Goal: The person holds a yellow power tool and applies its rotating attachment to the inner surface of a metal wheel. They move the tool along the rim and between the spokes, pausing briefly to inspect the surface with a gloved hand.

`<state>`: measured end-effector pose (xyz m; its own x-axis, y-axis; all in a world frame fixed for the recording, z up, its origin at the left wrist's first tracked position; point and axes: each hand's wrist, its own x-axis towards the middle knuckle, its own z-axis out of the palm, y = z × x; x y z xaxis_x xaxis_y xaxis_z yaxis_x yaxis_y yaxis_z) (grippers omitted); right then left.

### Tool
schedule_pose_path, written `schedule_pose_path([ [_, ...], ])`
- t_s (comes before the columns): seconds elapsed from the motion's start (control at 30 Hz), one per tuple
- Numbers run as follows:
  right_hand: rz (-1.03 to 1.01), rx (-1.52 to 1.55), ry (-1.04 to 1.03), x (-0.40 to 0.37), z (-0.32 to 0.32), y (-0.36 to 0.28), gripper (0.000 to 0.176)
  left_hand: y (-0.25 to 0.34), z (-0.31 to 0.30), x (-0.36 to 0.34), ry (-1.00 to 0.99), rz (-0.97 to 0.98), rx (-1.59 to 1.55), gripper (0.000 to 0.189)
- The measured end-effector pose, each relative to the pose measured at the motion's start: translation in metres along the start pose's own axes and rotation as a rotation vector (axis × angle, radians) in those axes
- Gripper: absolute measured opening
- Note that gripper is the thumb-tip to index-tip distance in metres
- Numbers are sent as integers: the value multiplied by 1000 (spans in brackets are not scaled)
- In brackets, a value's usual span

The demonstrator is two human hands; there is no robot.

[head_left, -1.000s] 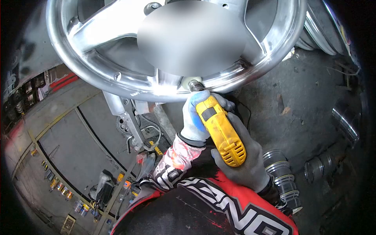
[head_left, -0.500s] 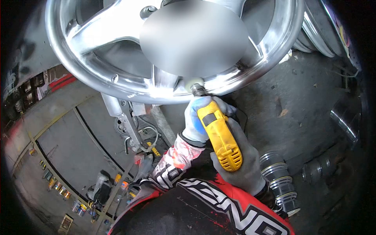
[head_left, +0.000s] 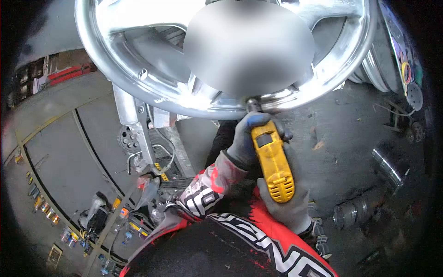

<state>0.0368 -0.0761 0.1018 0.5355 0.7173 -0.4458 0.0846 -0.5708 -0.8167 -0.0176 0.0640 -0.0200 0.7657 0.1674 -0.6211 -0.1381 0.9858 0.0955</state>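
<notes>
Head view: both gloves are clamped round the yellow grinder [head_left: 273, 164], left hand [head_left: 244, 141] up by the nose, right hand [head_left: 285, 205] cupping the back end. Its tip sits right against the lower edge of the shiny wheel rim [head_left: 138, 90].

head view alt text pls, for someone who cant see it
A yellow power tool, held in both gloved hands, has its tip against the lower edge of a shiny wheel rim. The left hand grips its front, the right hand its rear. Small cans lie on the grey floor.
</notes>
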Motion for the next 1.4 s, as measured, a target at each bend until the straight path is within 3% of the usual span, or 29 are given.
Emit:
schedule_pose_path([
  [0.07, 127, -12, -6, -6, -7, 0, 77, -8, 4, 11, 30, -93, -20, 47],
  [0.2, 232, -47, -30, -1, -9, -20, 73, -11, 8, 13, -63, -46, -68, 48],
  [0.27, 306, -148, -67, 1, -3, -36, 71, -2, 0, -1, 33, -27, -107, 48],
  [0.3, 304, -153, -71, 4, 4, -36, 71, 3, -3, -7, 32, -22, -112, 48],
  [0.37, -8, -23, -17, 11, 13, -34, 73, 12, -7, -16, 3, 118, -47, 46],
  [0.53, 121, -67, 15, 10, 7, -39, 77, 0, -9, -2, -8, 11, -157, 43],
  [0.63, 42, -159, 145, 10, 3, -17, 78, -17, 5, 23, -176, -31, -200, 44],
  [0.7, 19, -222, 117, 11, -8, -28, 76, -27, 6, 38, -338, -16, -191, 45],
  [0.8, 165, -76, 96, 9, -11, -30, 76, -34, 6, 45, -316, -86, -309, 45],
  [1.03, 94, -148, -37, 15, -5, -38, 80, -20, -6, 24, -288, 39, -398, 39],
  [1.27, 104, -237, 9, 13, -19, -32, 79, -40, 9, 44, -275, -87, -419, 33],
  [1.4, 63, -238, -54, 14, -11, -29, 80, -27, 0, 27, -234, -1, -372, 33],
])
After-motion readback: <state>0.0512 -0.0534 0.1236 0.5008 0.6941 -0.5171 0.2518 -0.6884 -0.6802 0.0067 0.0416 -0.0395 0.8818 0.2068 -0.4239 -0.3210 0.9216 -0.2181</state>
